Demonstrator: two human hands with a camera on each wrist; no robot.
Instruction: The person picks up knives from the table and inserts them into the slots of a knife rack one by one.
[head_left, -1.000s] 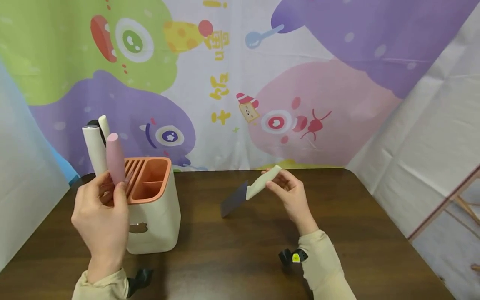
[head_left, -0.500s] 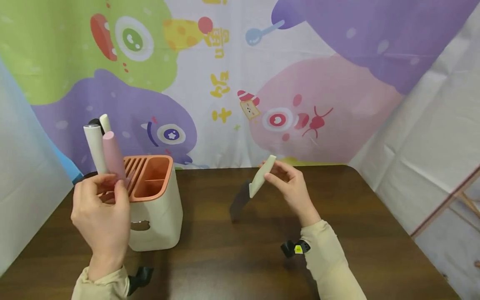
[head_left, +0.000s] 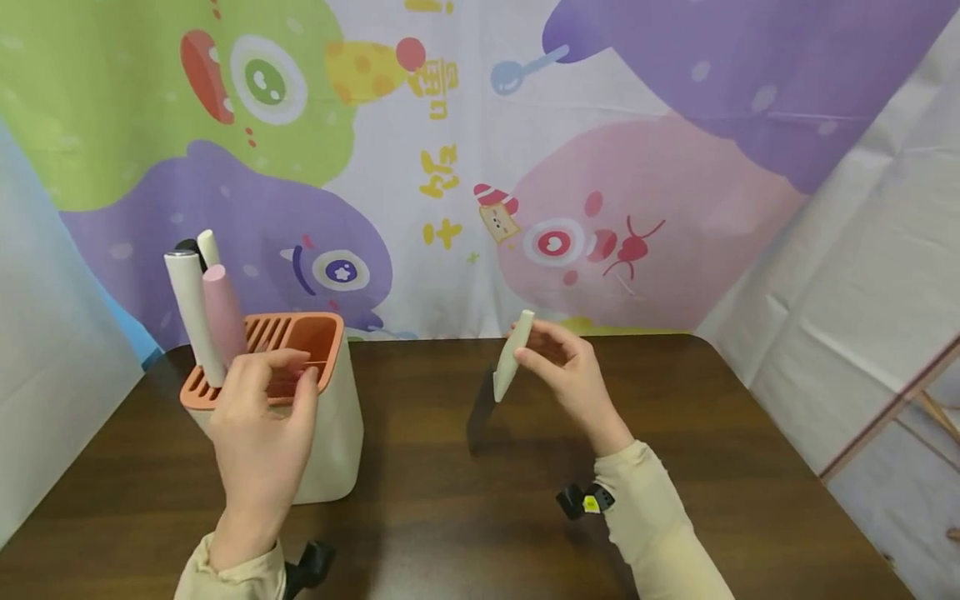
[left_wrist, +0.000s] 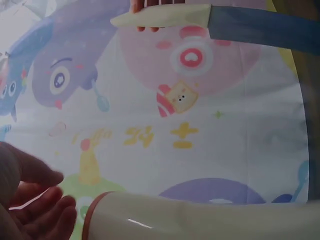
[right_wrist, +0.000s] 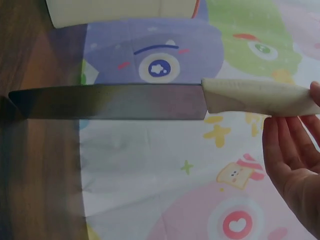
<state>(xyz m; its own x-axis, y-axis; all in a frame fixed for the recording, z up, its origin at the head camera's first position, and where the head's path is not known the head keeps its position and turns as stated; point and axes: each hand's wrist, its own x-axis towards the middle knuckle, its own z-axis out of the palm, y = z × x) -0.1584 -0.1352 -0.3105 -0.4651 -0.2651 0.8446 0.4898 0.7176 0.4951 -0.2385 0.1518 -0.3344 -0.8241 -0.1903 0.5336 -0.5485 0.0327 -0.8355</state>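
My right hand [head_left: 577, 383] pinches the pale cream handle of a kitchen knife [head_left: 510, 358], its dark blade angled down toward the table. In the right wrist view the whole knife [right_wrist: 150, 101] shows, its tip over the wood. My left hand [head_left: 262, 425] is in front of a cream knife holder [head_left: 341, 442] with an orange slotted top; its fingers are bent loosely with nothing between them, as the left wrist view also shows. In the holder's left slots stand a pink handle [head_left: 225, 312], a white handle [head_left: 193, 308], a black one and another cream one behind.
The dark wooden table [head_left: 435, 517] runs up to a cartoon-printed curtain [head_left: 465, 283] at the back. White cloth [head_left: 847, 275] hangs at the right side. Two open compartments take up the right part of the holder's top.
My left hand has let go of the pink handle and moved right across the holder's front. My right hand has shifted slightly left, and its knife has tipped more upright.
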